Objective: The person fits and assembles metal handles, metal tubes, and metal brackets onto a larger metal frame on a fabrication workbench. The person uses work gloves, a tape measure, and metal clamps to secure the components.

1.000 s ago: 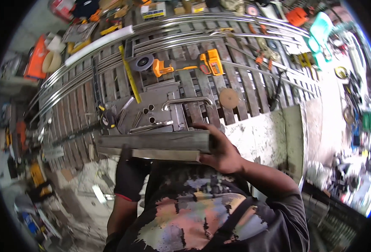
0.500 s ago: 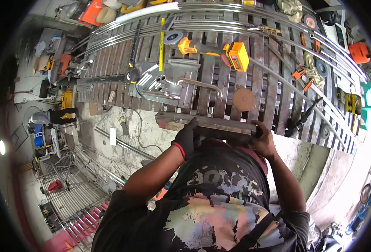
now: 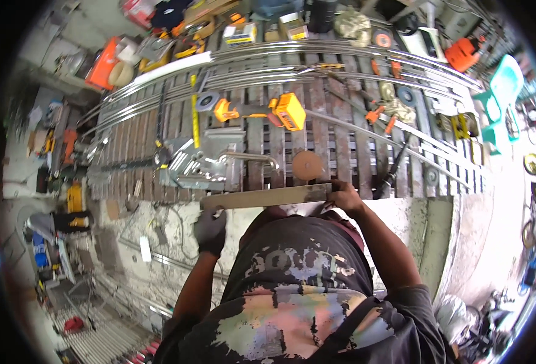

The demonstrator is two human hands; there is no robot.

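Note:
A long flat-faced metal bar (image 3: 265, 198) lies across in front of my torso, at the near edge of the slatted metal workbench (image 3: 222, 176). My left hand (image 3: 210, 230), in a dark glove, is closed at the bar's left end. Around the right end curl the bare fingers of my right hand (image 3: 346, 199). Just beyond the bar, a round brown disc (image 3: 307, 165) rests on the slats. Further back lies a yellow-and-black cordless angle grinder (image 3: 253, 112), its wheel toward the left. A bent shiny tube (image 3: 250, 158) sits beside metal plates (image 3: 204, 161).
Long shiny rods (image 3: 262, 53) run along the back of the bench. A yellow measuring tape (image 3: 195, 112) and a black square (image 3: 128, 165) lie at left. Orange clamps (image 3: 377, 114) are at right, near a turquoise chair (image 3: 505, 79). A wire rack (image 3: 107, 324) stands lower left.
The bar has turned so its broad face shows. My left hand has shifted left to its end, and my right hand stays on the other. The whole view has swung.

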